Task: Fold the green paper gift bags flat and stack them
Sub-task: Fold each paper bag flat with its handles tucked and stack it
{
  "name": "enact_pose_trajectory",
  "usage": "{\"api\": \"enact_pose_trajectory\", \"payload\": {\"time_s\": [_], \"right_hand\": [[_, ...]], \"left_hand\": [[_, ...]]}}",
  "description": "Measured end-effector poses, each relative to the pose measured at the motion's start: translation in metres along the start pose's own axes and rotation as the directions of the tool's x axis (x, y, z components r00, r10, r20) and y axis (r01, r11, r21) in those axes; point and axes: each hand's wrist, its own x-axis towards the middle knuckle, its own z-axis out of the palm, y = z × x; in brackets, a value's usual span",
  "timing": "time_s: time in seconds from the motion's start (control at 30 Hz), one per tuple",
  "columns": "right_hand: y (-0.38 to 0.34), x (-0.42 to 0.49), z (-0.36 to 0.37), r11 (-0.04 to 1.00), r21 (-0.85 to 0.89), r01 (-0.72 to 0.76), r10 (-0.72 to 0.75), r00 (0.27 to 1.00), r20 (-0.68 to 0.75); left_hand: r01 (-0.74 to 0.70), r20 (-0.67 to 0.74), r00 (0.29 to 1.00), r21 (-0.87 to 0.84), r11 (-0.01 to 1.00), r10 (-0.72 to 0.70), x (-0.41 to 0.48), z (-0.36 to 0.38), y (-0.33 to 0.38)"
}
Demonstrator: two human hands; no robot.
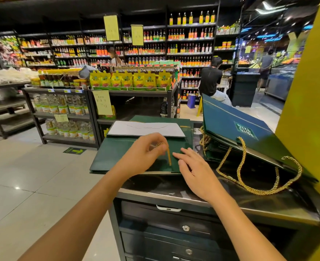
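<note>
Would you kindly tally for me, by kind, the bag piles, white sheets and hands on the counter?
Green bag piles: 2, the left pile and the right pile
White sheet: 1
Hands: 2, the left hand pinching a gold cord, the right hand
Total: 5

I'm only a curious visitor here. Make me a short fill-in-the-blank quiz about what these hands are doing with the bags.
1. The left hand pinches a rope handle coloured ____.
2. The right hand rests with straight fingers on the flat bag, whose colour is ____.
3. The tilted bag with the logo lies to the ____ of the flat bag.
Missing words: gold; green; right.
</note>
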Motion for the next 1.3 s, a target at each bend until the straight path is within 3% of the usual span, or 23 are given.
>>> {"api": "enact_pose_trajectory", "payload": {"time_s": [0.07, 0.17, 0.3, 0.37, 0.43, 0.5, 0.57, 0.67, 0.83, 0.9, 1.03, 1.2, 1.3], "right_hand": [[-0.001, 0.0, 0.0, 1.0, 0.006, -0.005, 0.005, 1.0, -0.002], [-0.002, 0.0, -0.001, 1.0, 0.008, -0.005, 0.005, 1.0, -0.008], [-0.003, 0.0, -0.002, 1.0, 0.009, -0.005, 0.005, 1.0, -0.015], [-0.003, -0.001, -0.002, 1.0, 0.007, -0.007, 0.007, 1.0, -0.008], [-0.003, -0.002, -0.002, 1.0, 0.008, -0.008, 0.008, 1.0, 0.001], [-0.003, -0.002, -0.001, 1.0, 0.007, -0.007, 0.007, 1.0, 0.003], [-0.003, -0.002, -0.001, 1.0, 0.009, -0.007, 0.007, 1.0, 0.006], [-0.003, -0.002, -0.002, 1.0, 0.016, -0.009, 0.008, 1.0, 0.009], [-0.004, 0.0, -0.001, 1.0, 0.024, -0.003, 0.003, 1.0, 0.002], [-0.004, 0.0, -0.002, 1.0, 0.019, -0.001, 0.001, 1.0, 0.008], [-0.004, -0.002, -0.003, 1.0, 0.02, -0.004, 0.003, 1.0, 0.014], [-0.004, -0.003, -0.003, 1.0, 0.017, 0.0, 0.0, 1.0, 0.011], [-0.004, -0.003, -0.003, 1.0, 0.023, 0.0, 0.0, 1.0, 0.009]], "left_hand": [[0.057, -0.086, 0.993, -0.254, 0.966, -0.081, 0.001, -0.006, 0.004], [0.159, -0.108, 0.955, -0.597, 0.786, -0.275, 0.002, -0.012, 0.007], [0.175, -0.037, 0.936, -0.814, 0.554, -0.35, 0.0, -0.012, 0.002], [0.169, -0.031, 0.933, -0.842, 0.512, -0.358, -0.001, -0.011, 0.001], [0.172, -0.06, 0.933, -0.791, 0.587, -0.354, -0.002, -0.011, 0.001], [0.182, -0.141, 0.941, -0.559, 0.809, -0.309, -0.004, -0.018, 0.001], [0.168, -0.178, 0.959, -0.28, 0.945, -0.223, -0.008, -0.03, 0.0], [0.145, -0.112, 0.984, 0.031, 0.989, -0.14, -0.018, -0.053, -0.007], [0.113, 0.156, 0.971, 0.363, 0.925, -0.18, -0.043, -0.088, -0.03], [0.07, 0.204, 0.963, 0.433, 0.899, -0.174, -0.048, -0.09, -0.037], [0.025, 0.13, 0.986, 0.484, 0.875, -0.1, -0.049, -0.081, -0.039], [-0.031, 0.086, 0.996, 0.446, 0.894, -0.009, -0.05, -0.072, -0.045], [0.038, -0.01, 0.999, 0.321, 0.946, -0.036, -0.052, -0.066, -0.047]]}}
